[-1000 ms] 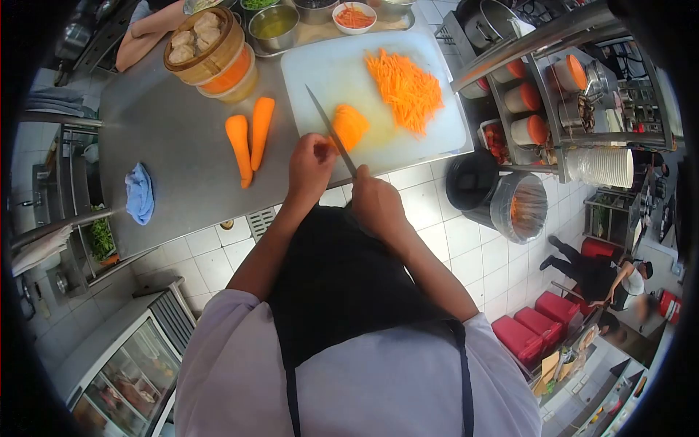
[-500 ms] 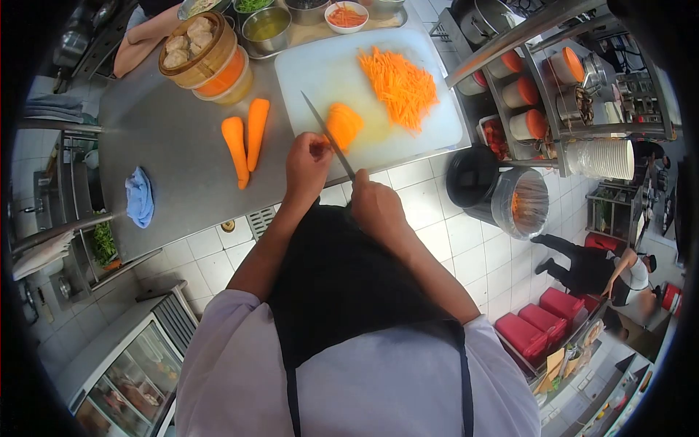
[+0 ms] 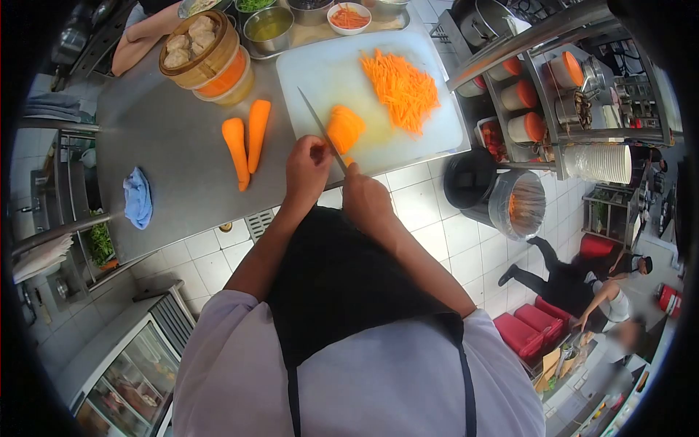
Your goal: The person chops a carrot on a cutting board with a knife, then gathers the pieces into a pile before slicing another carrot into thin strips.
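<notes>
Two bare hands meet over the lower left corner of the cutting board (image 3: 320, 69), at the upper middle of the head view. The right hand (image 3: 366, 197) has its fingers wrapped round the handle of the knife (image 3: 314, 116), whose blade points toward the upper left. The left hand (image 3: 307, 164) sits just beside the blade, fingers curled toward the thumb; whether they pinch anything cannot be told. Right of the blade, on the board, lies the cut carrot (image 3: 346, 127); whether steel and carrot touch is unclear. For clean cutting, the left fingertips are best tucked well behind the knuckles, since that hand is so near the blade. A firm, easy grip and short, even strokes should keep the pieces alike, and pressing the stack flat would probably stop it sliding. The heap of carrot shreds (image 3: 400, 91), at the board's upper right, lies apart from the stack and is best kept so. Left of the board, two whole carrots (image 3: 235, 149) lie on the tabletop (image 3: 175, 146).
</notes>
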### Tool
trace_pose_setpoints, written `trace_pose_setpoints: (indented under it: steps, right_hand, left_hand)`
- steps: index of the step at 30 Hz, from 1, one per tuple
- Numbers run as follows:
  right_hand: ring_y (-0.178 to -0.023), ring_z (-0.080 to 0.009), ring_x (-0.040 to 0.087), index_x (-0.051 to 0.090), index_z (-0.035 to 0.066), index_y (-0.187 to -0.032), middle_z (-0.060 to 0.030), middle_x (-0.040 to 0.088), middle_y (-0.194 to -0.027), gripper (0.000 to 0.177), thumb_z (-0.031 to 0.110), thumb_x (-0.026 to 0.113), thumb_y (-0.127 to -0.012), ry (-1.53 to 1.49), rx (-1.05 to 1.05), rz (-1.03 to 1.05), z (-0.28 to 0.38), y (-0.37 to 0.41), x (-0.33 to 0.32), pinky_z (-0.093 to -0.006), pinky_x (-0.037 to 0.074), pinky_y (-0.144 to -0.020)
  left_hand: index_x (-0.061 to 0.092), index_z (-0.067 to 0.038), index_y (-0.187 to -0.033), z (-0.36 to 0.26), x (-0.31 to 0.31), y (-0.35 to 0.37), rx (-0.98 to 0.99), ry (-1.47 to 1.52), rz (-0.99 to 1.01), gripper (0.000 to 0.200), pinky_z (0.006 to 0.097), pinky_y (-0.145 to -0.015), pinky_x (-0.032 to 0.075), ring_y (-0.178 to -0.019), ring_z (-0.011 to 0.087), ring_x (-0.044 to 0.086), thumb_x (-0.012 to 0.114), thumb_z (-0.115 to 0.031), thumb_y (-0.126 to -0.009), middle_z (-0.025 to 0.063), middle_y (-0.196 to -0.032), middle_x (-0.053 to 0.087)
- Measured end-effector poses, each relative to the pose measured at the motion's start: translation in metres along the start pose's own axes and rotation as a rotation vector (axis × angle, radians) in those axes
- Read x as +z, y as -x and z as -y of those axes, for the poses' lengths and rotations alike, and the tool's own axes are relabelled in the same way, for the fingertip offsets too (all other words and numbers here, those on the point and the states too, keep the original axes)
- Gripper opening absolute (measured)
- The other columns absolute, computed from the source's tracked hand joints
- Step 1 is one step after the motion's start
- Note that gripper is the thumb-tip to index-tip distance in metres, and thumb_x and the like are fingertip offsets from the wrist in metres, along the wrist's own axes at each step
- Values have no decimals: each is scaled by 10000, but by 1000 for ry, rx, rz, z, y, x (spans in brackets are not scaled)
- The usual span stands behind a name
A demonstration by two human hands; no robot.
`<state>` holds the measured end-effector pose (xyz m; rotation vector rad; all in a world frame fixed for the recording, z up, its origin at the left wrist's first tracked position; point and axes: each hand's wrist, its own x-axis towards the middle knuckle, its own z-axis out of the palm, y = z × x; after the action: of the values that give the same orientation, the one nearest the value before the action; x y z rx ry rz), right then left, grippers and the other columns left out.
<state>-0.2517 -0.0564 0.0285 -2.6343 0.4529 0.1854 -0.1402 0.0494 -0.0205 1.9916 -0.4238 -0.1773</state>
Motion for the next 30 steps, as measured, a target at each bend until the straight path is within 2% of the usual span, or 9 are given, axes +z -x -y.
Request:
trace_pose_setpoints:
  steps: [3, 6, 9, 21, 24, 30]
  right_hand:
    - [-698, -422, 726, 501, -39, -1031, -252, 699, -741, 153, 36, 561, -912, -6, -19, -1, -2, -10, 12, -507, 588, -614]
    - [-712, -431, 725, 506, -34, -1028, -255, 698, -744, 137, 52, 556, -934, -13, 0, 39, -5, -11, 13, -519, 587, -633]
    - [-693, -401, 738, 533, -30, -1010, -238, 710, -742, 112, 27, 560, -917, -20, -15, -10, -9, -12, 14, -493, 593, -611]
    - [-673, -451, 704, 525, -35, -960, -265, 675, -700, 70, 29, 524, -933, -135, -46, -133, -10, 20, -12, -548, 563, -612]
    - [-678, -453, 704, 528, -41, -964, -263, 677, -707, 73, 16, 516, -920, -126, -28, -81, -10, 26, -11, -551, 562, -618]
    - [-694, -456, 708, 533, -54, -989, -267, 688, -733, 107, 9, 524, -903, -117, -25, -68, -9, 25, -8, -543, 567, -629]
  left_hand:
    - [630, -32, -1010, 2, 2, 2, 15, 55, -27, 180, 342, -708, 571, -804, 224, 714, 758, -46, -885, 106, -927, 681]
    - [631, -29, -999, -2, 2, 3, 9, 51, -45, 165, 335, -710, 572, -798, 222, 714, 750, -40, -885, 105, -928, 680]
    - [633, -27, -989, 5, 4, 1, -7, 92, -29, 163, 342, -718, 572, -804, 228, 715, 752, -51, -880, 110, -932, 685]
    - [648, -22, -932, 2, 4, 1, 16, -3, -61, 161, 376, -741, 567, -803, 273, 720, 770, -79, -844, 126, -876, 702]
    - [647, -15, -952, -1, 5, 2, 22, -54, -67, 131, 343, -754, 566, -818, 210, 723, 738, -40, -860, 99, -891, 716]
    - [653, -15, -949, -2, 4, 3, 27, -13, -58, 120, 334, -734, 567, -811, 204, 726, 740, -48, -874, 96, -887, 714]
